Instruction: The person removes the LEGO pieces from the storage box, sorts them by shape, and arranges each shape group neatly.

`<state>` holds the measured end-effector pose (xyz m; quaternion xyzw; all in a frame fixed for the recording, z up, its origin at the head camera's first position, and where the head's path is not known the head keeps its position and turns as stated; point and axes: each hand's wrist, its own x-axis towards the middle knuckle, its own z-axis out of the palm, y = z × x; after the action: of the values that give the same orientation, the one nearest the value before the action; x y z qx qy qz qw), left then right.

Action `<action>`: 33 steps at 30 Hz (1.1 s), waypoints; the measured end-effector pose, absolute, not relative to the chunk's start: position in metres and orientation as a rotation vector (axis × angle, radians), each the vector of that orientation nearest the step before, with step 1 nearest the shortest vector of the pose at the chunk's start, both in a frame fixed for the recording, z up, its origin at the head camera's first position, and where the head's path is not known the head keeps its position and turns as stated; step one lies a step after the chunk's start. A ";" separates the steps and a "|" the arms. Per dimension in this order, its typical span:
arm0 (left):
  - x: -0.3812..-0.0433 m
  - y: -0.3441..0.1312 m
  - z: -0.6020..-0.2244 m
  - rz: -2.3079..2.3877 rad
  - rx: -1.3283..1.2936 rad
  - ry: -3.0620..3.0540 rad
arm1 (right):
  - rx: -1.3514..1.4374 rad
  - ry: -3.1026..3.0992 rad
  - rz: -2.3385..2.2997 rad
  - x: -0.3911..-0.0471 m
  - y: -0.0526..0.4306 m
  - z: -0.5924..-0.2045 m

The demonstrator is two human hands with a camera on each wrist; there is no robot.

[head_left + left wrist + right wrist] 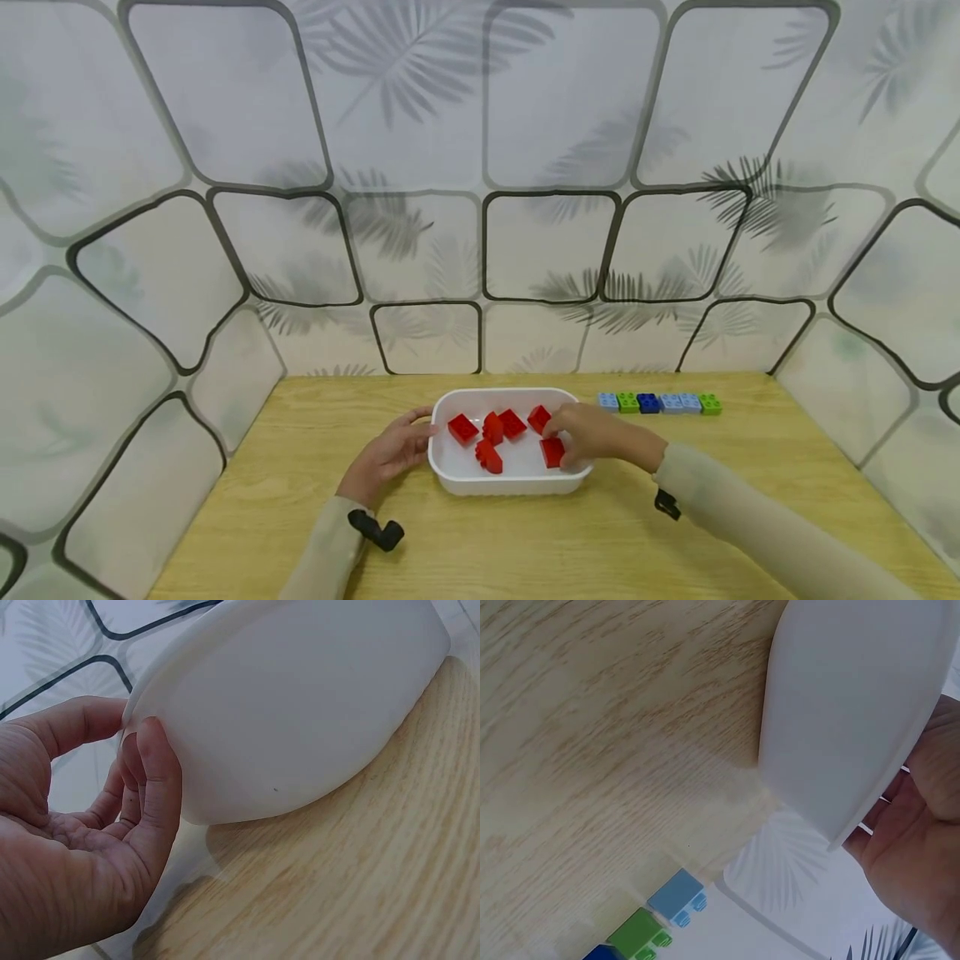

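A white plastic tray (510,486) stands on the table with several red toy building bricks (462,429) lying loose inside. At its left end my left hand (393,454) holds the rim; in the left wrist view, bent fingers (161,772) touch the outer wall. My right hand (592,433) reaches over the right rim into the tray. Its thumb and index finger are bent beside a red brick (552,452), and another red brick (538,418) lies just beyond. Whether they pinch a brick is unclear, since the tray wall hides the right fingertips in the right wrist view.
Behind the right forearm, a row of toy bricks runs along the table's back: light blue (608,402), green (627,403), dark blue (648,403), further light blue (680,403) and green (709,404). Patterned cloth walls (420,337) enclose the wooden table (510,542).
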<state>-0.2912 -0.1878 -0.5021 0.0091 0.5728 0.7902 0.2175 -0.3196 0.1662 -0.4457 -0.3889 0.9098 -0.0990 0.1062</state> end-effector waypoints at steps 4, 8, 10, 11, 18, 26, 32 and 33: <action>-0.292 -0.188 -0.502 2.194 0.050 1.562 | -1.127 2.693 -0.268 -0.318 0.164 -0.445; -0.292 -0.188 -0.503 2.193 0.056 1.563 | -1.135 2.701 -0.250 -0.315 0.162 -0.445; -0.291 -0.189 -0.503 2.194 0.052 1.563 | -1.138 2.705 -0.236 -0.313 0.162 -0.446; -0.291 -0.189 -0.503 2.192 0.054 1.563 | -1.138 2.709 -0.224 -0.313 0.161 -0.446; -0.291 -0.189 -0.500 2.201 0.044 1.544 | -1.131 2.709 -0.203 -0.316 0.159 -0.448; -0.292 -0.188 -0.498 2.192 0.056 1.548 | -1.129 2.718 -0.157 -0.315 0.156 -0.449; -0.291 -0.188 -0.497 2.199 0.055 1.541 | -1.121 2.711 -0.152 -0.314 0.155 -0.449; -0.291 -0.188 -0.498 2.201 0.057 1.538 | -1.127 2.707 -0.154 -0.314 0.155 -0.449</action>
<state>-0.2909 -0.1877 -0.4977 0.0206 0.5579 0.7983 0.2260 -0.3138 0.1548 -0.4491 -0.3817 0.9171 -0.0523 0.1024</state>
